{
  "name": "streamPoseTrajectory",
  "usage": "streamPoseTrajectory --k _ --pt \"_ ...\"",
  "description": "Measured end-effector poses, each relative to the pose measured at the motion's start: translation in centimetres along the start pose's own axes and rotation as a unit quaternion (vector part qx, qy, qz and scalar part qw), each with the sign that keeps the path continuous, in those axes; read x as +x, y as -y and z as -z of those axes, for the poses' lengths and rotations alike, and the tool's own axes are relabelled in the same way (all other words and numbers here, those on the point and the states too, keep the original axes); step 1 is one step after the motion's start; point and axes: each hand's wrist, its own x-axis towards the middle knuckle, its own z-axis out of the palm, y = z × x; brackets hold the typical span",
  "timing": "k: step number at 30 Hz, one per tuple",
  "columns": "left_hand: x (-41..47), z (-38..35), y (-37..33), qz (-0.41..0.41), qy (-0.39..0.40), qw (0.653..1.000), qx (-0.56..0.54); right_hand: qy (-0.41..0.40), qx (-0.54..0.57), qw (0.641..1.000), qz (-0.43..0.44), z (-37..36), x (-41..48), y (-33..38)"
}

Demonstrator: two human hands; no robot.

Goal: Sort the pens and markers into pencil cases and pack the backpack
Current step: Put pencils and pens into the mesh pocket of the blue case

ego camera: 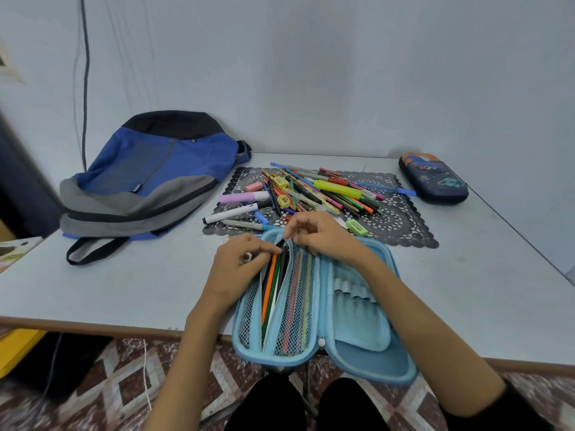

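An open light-blue pencil case lies at the table's front edge, partly over it. Its mesh pockets hold several pens and pencils. My left hand holds the left mesh pocket's edge near the top. My right hand pinches the top end of a dark pen that sits in the gap between the pockets. Behind the case, a heap of pens, markers and erasers lies on a black lace mat. A blue and grey backpack lies flat at the left. A dark-blue pencil case lies shut at the far right.
The white table stands against a pale wall. A cable hangs down the wall behind the backpack. A box corner shows at the left edge. A yellow object and patterned floor tiles lie below the table.
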Motion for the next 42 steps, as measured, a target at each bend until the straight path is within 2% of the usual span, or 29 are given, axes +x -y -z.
streamPoseTrajectory --k 8,19,29,31,33,35,37,39,42 --pt "0.1 0.0 0.3 -0.009 0.006 1.0 0.006 0.026 0.02 0.998 0.052 0.1 -0.4 -0.2" --pt "0.1 0.0 0.3 -0.021 0.016 0.999 0.03 0.035 -0.03 0.995 0.086 -0.3 -0.4 -0.1" --pt "0.2 -0.1 0.2 -0.047 0.023 0.996 0.073 0.017 -0.001 0.998 0.058 -0.1 0.2 -1.0" --pt "0.1 -0.1 0.1 -0.04 0.013 0.997 0.069 -0.003 0.03 0.998 0.05 0.0 0.1 -0.9" --pt "0.1 -0.1 0.2 -0.038 0.009 0.997 0.071 -0.078 0.056 0.994 0.047 0.2 0.2 -1.1" --pt "0.1 0.0 0.2 -0.038 0.005 0.997 0.072 -0.198 -0.009 0.98 0.037 0.6 0.6 -1.9" --pt "0.1 -0.1 0.2 -0.033 -0.004 0.998 0.061 -0.268 -0.122 0.956 0.003 1.3 0.9 -2.8" --pt "0.0 -0.2 0.1 -0.027 -0.012 0.998 0.057 -0.269 -0.187 0.944 -0.042 2.0 1.2 -3.5" --pt "0.0 -0.2 0.0 -0.029 -0.017 0.997 0.073 -0.226 -0.254 0.937 -0.082 2.0 1.7 -3.9"
